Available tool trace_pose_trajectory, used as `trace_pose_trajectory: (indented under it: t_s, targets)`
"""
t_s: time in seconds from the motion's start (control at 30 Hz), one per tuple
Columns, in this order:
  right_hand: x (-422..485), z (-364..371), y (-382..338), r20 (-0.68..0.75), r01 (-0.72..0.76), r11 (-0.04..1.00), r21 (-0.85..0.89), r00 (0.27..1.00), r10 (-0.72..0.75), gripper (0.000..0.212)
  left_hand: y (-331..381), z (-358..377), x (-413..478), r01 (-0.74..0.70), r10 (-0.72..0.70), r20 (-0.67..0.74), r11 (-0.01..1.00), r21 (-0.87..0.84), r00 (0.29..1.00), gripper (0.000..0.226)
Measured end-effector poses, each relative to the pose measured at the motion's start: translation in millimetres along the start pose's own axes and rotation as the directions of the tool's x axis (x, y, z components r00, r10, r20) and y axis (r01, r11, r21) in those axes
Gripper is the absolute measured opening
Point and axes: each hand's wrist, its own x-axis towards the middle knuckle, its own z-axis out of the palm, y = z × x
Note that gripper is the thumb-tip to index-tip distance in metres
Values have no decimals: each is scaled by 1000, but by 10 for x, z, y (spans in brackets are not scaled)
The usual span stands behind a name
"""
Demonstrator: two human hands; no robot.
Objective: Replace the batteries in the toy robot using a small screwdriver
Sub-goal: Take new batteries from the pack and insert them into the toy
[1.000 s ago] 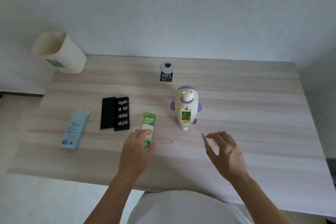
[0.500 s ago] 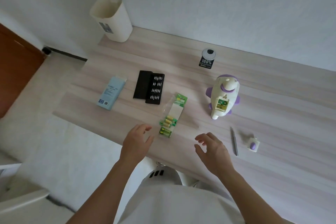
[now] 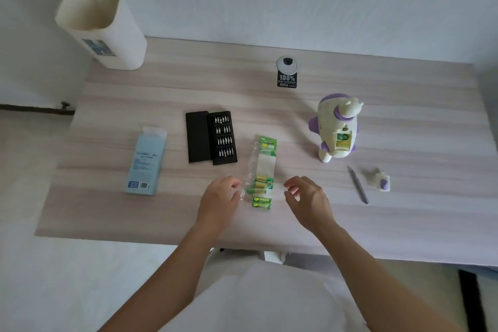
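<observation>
Both hands have come forward since a moment ago. The left hand (image 3: 219, 199) and right hand (image 3: 307, 198) now flank the near end of the battery pack (image 3: 263, 167) on the desk (image 3: 404, 224), fingers loosely curled, holding nothing. Off to the right sits the toy robot (image 3: 335, 131) with its compartment open, and the screwdriver (image 3: 358, 184) lies nearby.

Quick count: one toy robot (image 3: 335, 129), one slim screwdriver (image 3: 358, 184) and one loose battery cover (image 3: 380, 179). There's one opened battery pack (image 3: 265, 159) with a separate wrapped pair of batteries (image 3: 261, 202) at its near end, and the rest are too blurry to count. Also one open bit case (image 3: 211, 137) with four rows of bits, one blue box (image 3: 145, 162), one cream bin (image 3: 105, 27), one table (image 3: 404, 224), and two hands: left hand (image 3: 219, 202), right hand (image 3: 307, 201).
</observation>
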Motion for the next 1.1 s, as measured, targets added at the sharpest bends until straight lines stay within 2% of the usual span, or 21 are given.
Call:
trace_pose_trajectory:
  t_s: [0.17,0.43,0.6,1.1]
  targets:
    - [5,129,-77,-43,-61,997,57,997,63,14,-51,-13,217,-83,83,44,996,-13,996,13]
    - [132,289,-117,-33,-123,985,117,991,128,17,-35,134,375,-163,168,112,985,-58,979,8]
    - [188,346,-85,-8,-128,987,96,992,129,19,-1,193,373,-201,208,97,976,-81,973,10]
    - [307,284,-21,60,-70,994,82,996,65,15,63,210,467,-134,149,121,983,-124,981,12]
